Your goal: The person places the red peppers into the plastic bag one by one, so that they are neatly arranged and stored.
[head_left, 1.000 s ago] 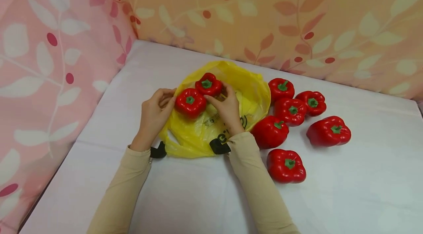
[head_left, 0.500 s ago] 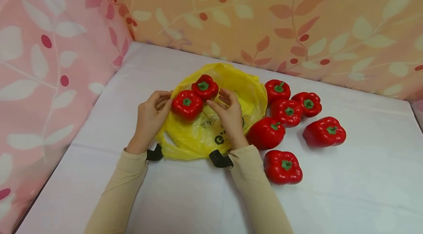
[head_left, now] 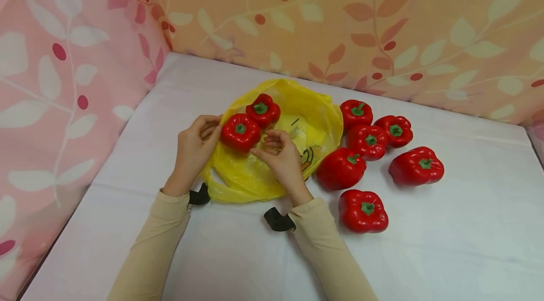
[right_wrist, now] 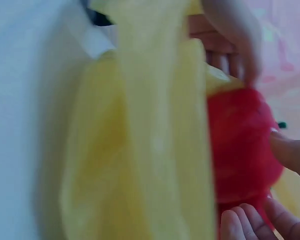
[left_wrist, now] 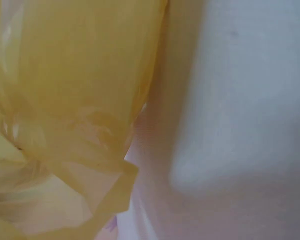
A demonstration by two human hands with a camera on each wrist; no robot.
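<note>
A yellow plastic bag [head_left: 242, 183] lies with its mouth spread wide on the white table. Two red bell peppers are at its left side, a front one [head_left: 240, 133] and a back one [head_left: 263, 111], both with green stems upward. My left hand [head_left: 196, 146] pinches the bag's left rim, its thumb close beside the front pepper. My right hand [head_left: 281, 155] is over the bag with loosely bent fingers, thumb tip near the front pepper's lower right side. In the right wrist view, the red pepper [right_wrist: 240, 145] shows beside the blurred yellow film, fingertips right at it.
Several more red bell peppers stand right of the bag. One pepper [head_left: 341, 169] is right at the bag's edge, another [head_left: 363, 211] stands nearer the front, and one [head_left: 416, 166] lies furthest right. Patterned cloth walls [head_left: 318, 31] bound the table [head_left: 480, 225] at back and left.
My right hand has left the back pepper's right side and moved forward, toward me, to beside the front pepper. The left hand keeps its place at the rim. The view shifted slightly.
</note>
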